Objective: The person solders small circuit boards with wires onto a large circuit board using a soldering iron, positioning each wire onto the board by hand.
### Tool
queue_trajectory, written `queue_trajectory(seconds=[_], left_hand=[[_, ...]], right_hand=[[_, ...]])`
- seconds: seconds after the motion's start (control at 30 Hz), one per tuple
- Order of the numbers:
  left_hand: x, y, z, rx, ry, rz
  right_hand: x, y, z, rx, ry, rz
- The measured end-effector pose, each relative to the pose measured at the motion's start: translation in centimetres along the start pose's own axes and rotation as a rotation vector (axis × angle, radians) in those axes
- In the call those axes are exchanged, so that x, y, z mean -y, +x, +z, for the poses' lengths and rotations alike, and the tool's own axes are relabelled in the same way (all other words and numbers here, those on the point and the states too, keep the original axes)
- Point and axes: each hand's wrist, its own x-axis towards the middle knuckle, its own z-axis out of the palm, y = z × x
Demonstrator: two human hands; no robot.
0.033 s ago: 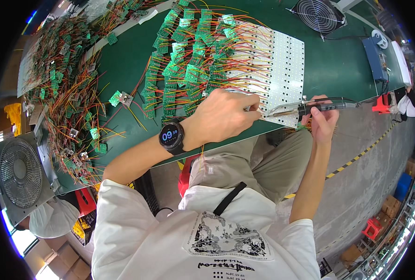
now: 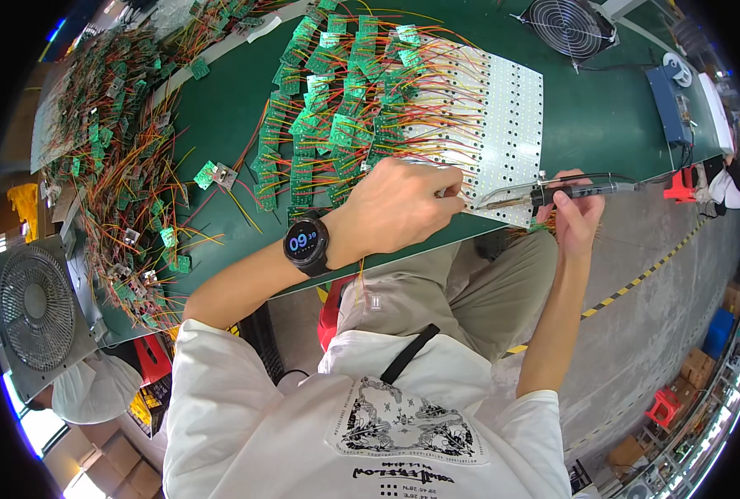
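My left hand (image 2: 403, 204), with a black smartwatch (image 2: 306, 243) on its wrist, is closed in a pinch over the near edge of a white perforated LED panel (image 2: 511, 125). It pinches a thin wire, mostly hidden by the fingers. My right hand (image 2: 576, 212) grips the black handle of a soldering iron (image 2: 549, 195), whose tip points left, close to the left fingertips. A cable trails right from the handle. Red and yellow wires run from the panel to rows of small green circuit boards (image 2: 342, 130) left of it.
A tangled heap of wired circuit boards (image 2: 116, 158) covers the table's left side. One loose board (image 2: 207, 174) lies between heap and rows. A round-grilled fan (image 2: 561, 29) stands at the far right, near a blue box (image 2: 668, 104) and solder spool (image 2: 677, 70). Another fan (image 2: 36, 308) is at left.
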Motion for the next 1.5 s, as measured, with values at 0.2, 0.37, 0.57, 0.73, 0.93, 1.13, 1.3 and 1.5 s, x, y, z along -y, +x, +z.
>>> queue_trajectory(seconds=[0.2,0.37,0.57,0.73,0.93,1.13,1.3,1.5], left_hand=[[-0.2,0.1,0.4,-0.008,0.049,-0.016],[-0.2,0.1,0.3,0.019,0.091,-0.002],[0.0,0.0,0.3,0.012,0.07,0.001],[-0.2,0.0,0.3,0.018,0.095,0.012],[0.0,0.0,0.6,0.009,0.081,0.02],[-0.3,0.1,0.2,0.013,0.097,0.008],[-0.1,0.0,0.0,0.013,0.088,0.017],[-0.3,0.3,-2.5,0.035,0.076,0.002]], right_hand=[[0.2,-0.2,0.0,0.033,-0.02,0.067],[0.3,-0.1,0.0,0.057,-0.052,0.077],[0.3,-0.1,0.4,0.044,-0.064,0.066],[0.3,-0.1,0.2,0.056,-0.074,0.079],[0.2,-0.1,0.2,0.041,-0.048,0.06],[-0.1,0.1,0.0,0.025,0.004,-0.018],[-0.4,0.4,-0.5,0.062,0.015,-0.052],[0.2,2.1,1.0,-0.183,0.079,0.028]])
